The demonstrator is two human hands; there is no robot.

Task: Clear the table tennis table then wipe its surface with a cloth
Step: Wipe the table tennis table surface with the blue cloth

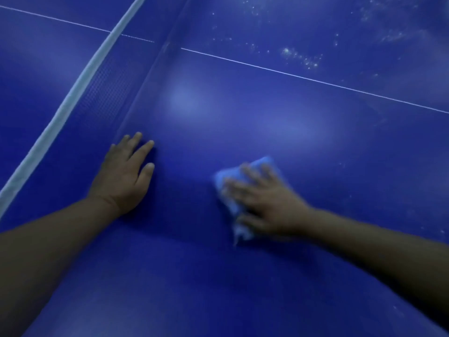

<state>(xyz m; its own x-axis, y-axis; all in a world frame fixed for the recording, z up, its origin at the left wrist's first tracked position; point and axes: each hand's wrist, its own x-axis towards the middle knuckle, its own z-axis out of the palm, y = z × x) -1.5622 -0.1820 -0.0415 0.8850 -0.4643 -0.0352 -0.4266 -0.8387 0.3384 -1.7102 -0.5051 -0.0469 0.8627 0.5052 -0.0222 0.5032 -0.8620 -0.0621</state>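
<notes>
A light blue cloth (pixel 245 188) lies folded on the blue bench (pixel 267 122) a little right of the frame's centre, its lower end trailing toward the bottom of the frame. The right hand (pixel 264 203) lies flat on top of it, pressing it to the surface; its fingers (pixel 250 176) are spread and straight over the cloth, not curled round it, and both hand and cloth are blurred. The left hand (pixel 124 176), left of centre and well apart from the cloth, rests palm down on the bare bench with its fingers released and splayed, holding nothing. Just beyond its fingertips stands the net (pixel 107 93), running from the lower left edge up toward the top centre, with a white band (pixel 73 93) along its upper edge. A thin white line (pixel 303 77) crosses the bench from the upper left down toward the right edge, passing under the net. In the upper right of the frame the surface is speckled with pale dusty spots (pixel 301 57). Both forearms enter from the bottom corners.
</notes>
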